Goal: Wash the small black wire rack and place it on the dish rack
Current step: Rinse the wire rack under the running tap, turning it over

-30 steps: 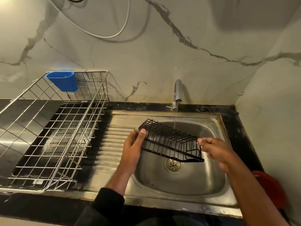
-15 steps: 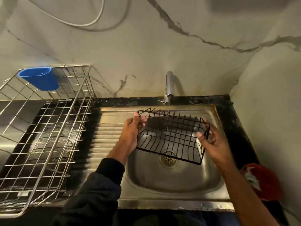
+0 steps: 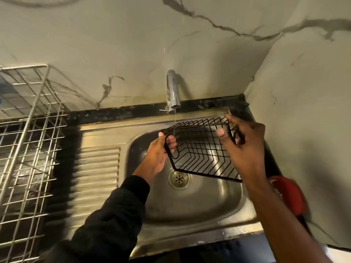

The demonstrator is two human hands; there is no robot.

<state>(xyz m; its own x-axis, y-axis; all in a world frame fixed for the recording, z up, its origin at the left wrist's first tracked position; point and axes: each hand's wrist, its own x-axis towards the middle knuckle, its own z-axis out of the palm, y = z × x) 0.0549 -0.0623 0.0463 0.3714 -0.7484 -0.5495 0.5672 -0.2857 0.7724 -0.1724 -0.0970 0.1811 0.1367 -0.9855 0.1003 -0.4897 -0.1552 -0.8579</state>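
Head view: the silver wire dish rack [image 3: 28,149] fills the bench's left end, the stainless steel sink [image 3: 190,205] its right. Over the basin, under the tap's thin stream, hangs the small black wire rack [image 3: 201,149], tilted, long axis left-right. Left hand [image 3: 157,156] and right hand [image 3: 245,149] fingers clamp opposite ends; the left is nearer the dish rack.

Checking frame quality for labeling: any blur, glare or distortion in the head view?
Head view: motion blur smears the steel dish rack and ribbed drainboard at left; the black wire rack and both hands stay fairly sharp; glare patches on the sink basin; wide-angle bending of the wall edges; dim, warm lighting.
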